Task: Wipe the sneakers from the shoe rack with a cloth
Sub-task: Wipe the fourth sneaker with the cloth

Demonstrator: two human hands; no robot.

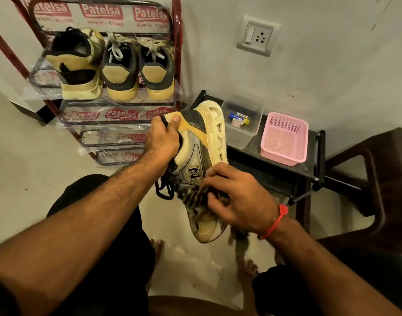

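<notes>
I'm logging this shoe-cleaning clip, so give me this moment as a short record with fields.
left hand: left hand grips the heel collar of the held sneaker
right hand: right hand presses a striped cloth against the sneaker's side
sneaker pose: sole turned toward the wall, toe pointing down
shoe rack: shoe rack holds three sneakers on its top shelf
nearby: pink basket, clear box

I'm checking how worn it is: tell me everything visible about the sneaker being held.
The cream, tan and grey sneaker bears a black N logo, black laces and a chunky scuffed cream sole. It is held in the air, heel up, toe down. The left hand holds its collar; the right hand presses a dark striped cloth against its side.
</notes>
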